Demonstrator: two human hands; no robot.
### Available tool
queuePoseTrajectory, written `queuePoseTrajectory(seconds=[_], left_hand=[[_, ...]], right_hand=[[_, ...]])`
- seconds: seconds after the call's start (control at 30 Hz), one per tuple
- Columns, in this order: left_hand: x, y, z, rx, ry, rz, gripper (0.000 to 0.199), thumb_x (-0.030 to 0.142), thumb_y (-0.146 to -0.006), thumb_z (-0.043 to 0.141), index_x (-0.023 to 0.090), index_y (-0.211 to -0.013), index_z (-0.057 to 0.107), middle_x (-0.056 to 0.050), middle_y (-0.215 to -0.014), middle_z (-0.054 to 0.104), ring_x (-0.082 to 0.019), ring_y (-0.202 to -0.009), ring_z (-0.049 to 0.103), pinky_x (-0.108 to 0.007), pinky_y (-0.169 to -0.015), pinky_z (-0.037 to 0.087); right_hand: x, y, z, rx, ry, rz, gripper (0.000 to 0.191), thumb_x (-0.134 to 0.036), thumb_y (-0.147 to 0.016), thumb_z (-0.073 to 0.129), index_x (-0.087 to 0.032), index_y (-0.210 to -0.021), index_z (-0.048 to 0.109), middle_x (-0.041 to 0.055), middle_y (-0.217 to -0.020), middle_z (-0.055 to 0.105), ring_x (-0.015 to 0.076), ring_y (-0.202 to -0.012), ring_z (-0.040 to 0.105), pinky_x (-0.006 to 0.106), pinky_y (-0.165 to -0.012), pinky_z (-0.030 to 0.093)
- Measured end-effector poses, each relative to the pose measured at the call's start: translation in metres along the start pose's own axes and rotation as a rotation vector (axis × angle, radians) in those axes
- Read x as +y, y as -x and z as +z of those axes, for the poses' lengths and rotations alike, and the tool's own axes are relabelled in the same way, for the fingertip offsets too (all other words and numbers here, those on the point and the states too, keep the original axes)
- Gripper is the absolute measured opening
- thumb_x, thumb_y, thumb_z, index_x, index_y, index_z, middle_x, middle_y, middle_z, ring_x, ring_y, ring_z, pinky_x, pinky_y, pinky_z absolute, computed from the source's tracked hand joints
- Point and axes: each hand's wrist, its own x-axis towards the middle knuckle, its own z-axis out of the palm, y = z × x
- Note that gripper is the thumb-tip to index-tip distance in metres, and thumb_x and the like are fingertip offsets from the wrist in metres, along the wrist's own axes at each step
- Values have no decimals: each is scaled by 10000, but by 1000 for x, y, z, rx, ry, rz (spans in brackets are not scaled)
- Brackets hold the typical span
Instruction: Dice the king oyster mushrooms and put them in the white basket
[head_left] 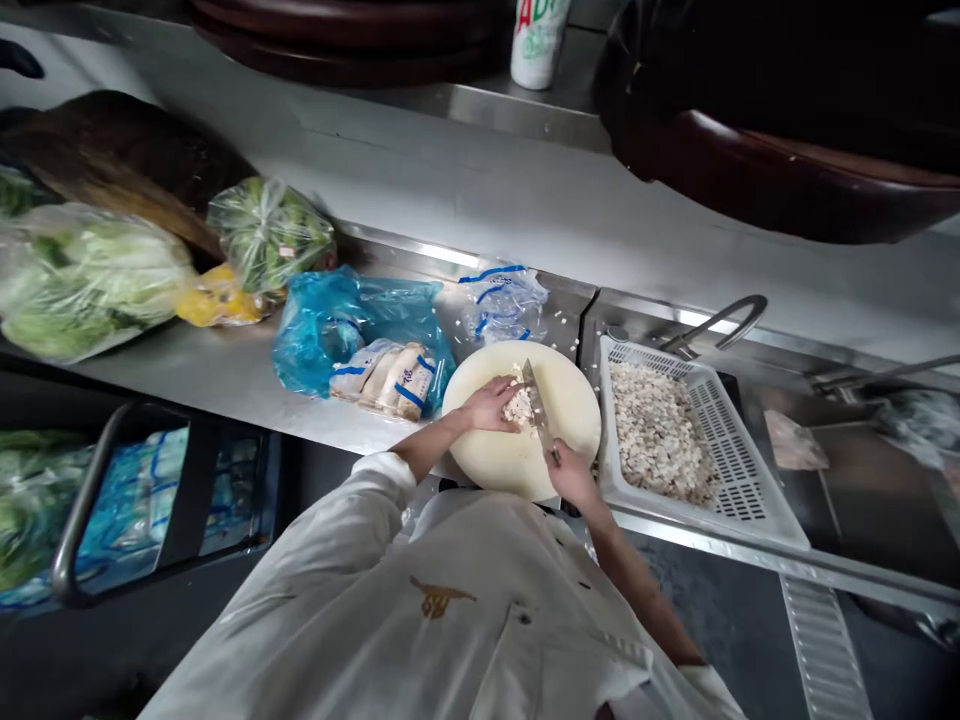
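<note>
A round pale cutting board (480, 455) stands in front of me on the steel counter. Small white chopped pieces (519, 408) lie in a little heap near its middle. My left hand (492, 403) rests against the left side of this heap, fingers stretched out. In my right hand (571, 474) is the handle of a cleaver (537, 402); the blade stands on the board just right of the pieces. Right of the board, a white perforated basket (757, 480) holds a large amount of similar chopped pieces (660, 430).
Left of the board lie a blue plastic bag (319, 325) and packed white food (386, 378). Bagged greens (94, 275) sit farther left. An empty-looking clear bag (502, 305) is behind the board. A faucet (724, 325) and sink (885, 490) are at the right.
</note>
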Motion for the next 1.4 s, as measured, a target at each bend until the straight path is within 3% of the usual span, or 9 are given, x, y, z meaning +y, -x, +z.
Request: queuePoseTrajectory(seconds=[0.13, 0.23, 0.43, 0.73, 0.83, 0.97, 1.1, 1.2, 1.4], left_hand=[[10, -7, 12, 19, -57, -19, 1252, 764, -694, 851, 221, -1689, 318, -171, -1786, 91, -444, -1653, 26, -608, -1345, 71], [9, -39, 7, 44, -61, -91, 1226, 783, -697, 839, 241, -1680, 346, -160, -1789, 77, -468, -1646, -23, -660, -1325, 52], [30, -67, 7, -31, -15, 22, 989, 755, -806, 771, 268, -1612, 472, -103, -1678, 432, -338, -1585, 351, -505, -1359, 171], [75, -47, 33, 464, 120, -270, 518, 454, -1005, 617, 248, -1478, 576, -93, -1530, 594, -294, -1499, 486, -531, -1274, 398], [94, -61, 20, 553, 187, -318, 466, 437, -1009, 625, 251, -1436, 606, -89, -1479, 631, -291, -1433, 555, -534, -1241, 446], [156, -116, 10, 612, 250, -229, 500, 446, -1001, 661, 278, -1466, 590, -77, -1529, 595, -287, -1466, 528, -522, -1272, 413], [225, -207, 33, 666, 385, -63, 475, 479, -1008, 657, 266, -1431, 615, -88, -1505, 608, -269, -1419, 571, -470, -1235, 455], [264, -264, 64, 616, 439, -104, 453, 496, -1045, 588, 248, -1422, 618, -96, -1418, 663, -257, -1339, 628, -448, -1160, 516], [324, -278, 109, 420, 319, -64, 434, 472, -1088, 447, 236, -1418, 600, -127, -1409, 642, -288, -1377, 580, -553, -1201, 480]], right_hand=[[58, 29, -1, -11, -671, 166, 430, -644, -890, 613, -263, -803, 433, -103, -567, 462, 103, -400, 439, 235, -431, 359], [74, 37, 4, -27, -907, 296, 503, -672, -796, 701, -272, -783, 396, -132, -528, 397, 78, -368, 368, 227, -381, 355], [50, 9, 26, -101, -1063, 349, 523, -647, -743, 748, -273, -841, 396, -149, -532, 415, 69, -373, 369, 227, -388, 405], [11, -9, 53, -296, -1070, 246, 339, -528, -854, 635, -275, -910, 416, -155, -502, 407, 93, -363, 417, 211, -390, 383], [11, -1, 24, -326, -1115, 157, 278, -467, -877, 622, -272, -879, 423, -137, -527, 440, 94, -367, 431, 215, -398, 379], [37, 27, -50, -224, -1096, 40, 189, -404, -896, 600, -266, -907, 471, -117, -563, 476, 111, -397, 478, 226, -437, 375], [85, 57, -139, 96, -824, -24, 76, -317, -909, 557, -244, -916, 538, -68, -623, 567, 130, -559, 566, 223, -551, 393], [125, 69, -187, 236, -686, 65, 61, -297, -915, 527, -241, -896, 541, -66, -573, 548, 131, -525, 536, 228, -539, 352], [181, 76, -199, 466, -770, 193, 101, -333, -845, 589, -254, -821, 531, -53, -521, 529, 152, -475, 500, 257, -506, 307]])
